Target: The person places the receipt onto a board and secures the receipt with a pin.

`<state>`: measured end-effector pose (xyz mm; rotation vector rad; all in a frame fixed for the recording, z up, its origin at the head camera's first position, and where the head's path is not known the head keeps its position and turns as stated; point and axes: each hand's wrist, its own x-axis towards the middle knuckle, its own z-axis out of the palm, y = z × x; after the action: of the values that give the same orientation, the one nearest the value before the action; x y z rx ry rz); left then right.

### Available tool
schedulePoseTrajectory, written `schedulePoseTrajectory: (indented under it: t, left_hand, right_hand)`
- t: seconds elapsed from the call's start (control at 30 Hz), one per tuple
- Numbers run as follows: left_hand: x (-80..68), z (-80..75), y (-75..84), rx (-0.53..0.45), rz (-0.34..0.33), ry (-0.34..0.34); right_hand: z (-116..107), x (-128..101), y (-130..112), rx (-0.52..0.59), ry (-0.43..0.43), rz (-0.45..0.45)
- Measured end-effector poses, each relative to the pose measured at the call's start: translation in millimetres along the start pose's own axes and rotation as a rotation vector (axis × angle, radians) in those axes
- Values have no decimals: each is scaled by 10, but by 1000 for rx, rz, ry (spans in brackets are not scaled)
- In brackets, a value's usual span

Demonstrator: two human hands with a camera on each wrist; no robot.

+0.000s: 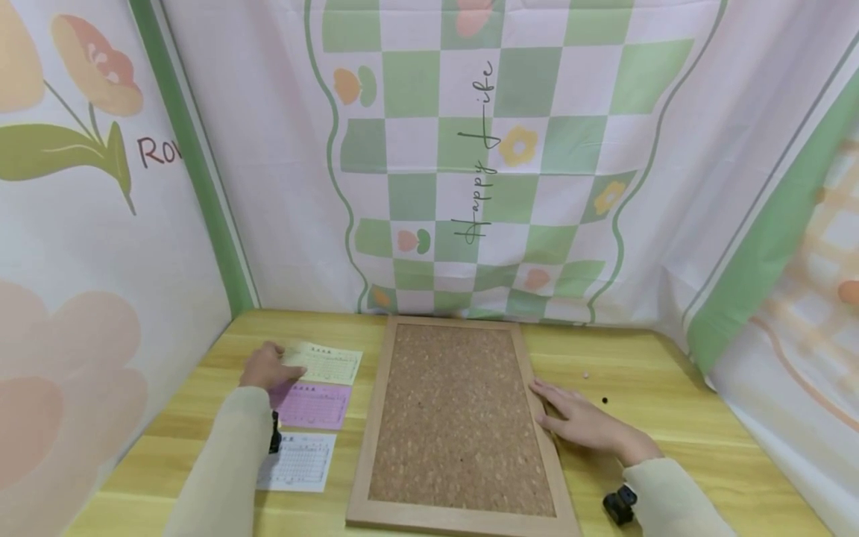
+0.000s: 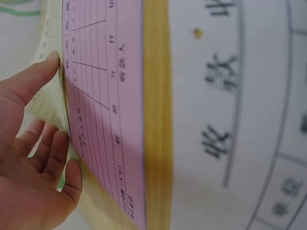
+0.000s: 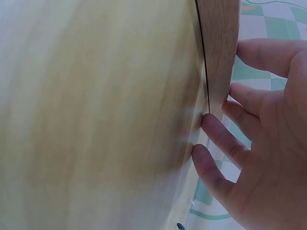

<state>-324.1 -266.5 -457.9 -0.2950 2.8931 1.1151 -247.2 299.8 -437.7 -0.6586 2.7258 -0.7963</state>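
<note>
On the left of the table, my left hand (image 1: pixel 270 368) pinches the left end of a pale yellow receipt slip (image 1: pixel 330 365). The thumb lies over the paper and the other fingers bend at its edge, seen in the left wrist view. A pink receipt slip (image 1: pixel 314 406) lies just nearer, then a white receipt slip (image 1: pixel 302 464). A wood-framed cork board (image 1: pixel 463 418) lies in the middle. My right hand (image 1: pixel 587 419) touches the board's right frame edge with extended fingers. The right wrist view shows those fingertips against the wooden frame (image 3: pixel 218 52).
Right of the board, a small pale piece (image 1: pixel 585 375) and a small black piece (image 1: pixel 605 400) lie on the wooden table (image 1: pixel 698 425). A patterned curtain (image 1: pixel 463 164) hangs behind the table, with more printed cloth at both sides.
</note>
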Motion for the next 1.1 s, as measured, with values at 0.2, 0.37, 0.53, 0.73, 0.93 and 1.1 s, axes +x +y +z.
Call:
schedulePoseTrajectory:
  t: [0.2,0.37,0.53,0.73,0.93,1.1]
  left_hand:
    - [-8,-18,-13,-7,-28,-38]
    - [-57,-59,43,-13,-48,-53]
    - [-57,-94,74,-35,-71,-51]
    - [-64,-102,94,-73,-97,-42]
    - [-48,-104,86,-151,-118,-34]
    - [-60,-121,94,-178,-101,-24]
  right_hand:
    - [-6,5,-1,2,-3,-8]
    - [-17,4,-8,-5,1,-29]
    - [-27,12,-7,-12,-1,-34]
    - [-29,11,-36,-5,-4,-48]
    - [-24,7,-38,13,-9,-35]
    - [-17,1,-24,33,-23,-15]
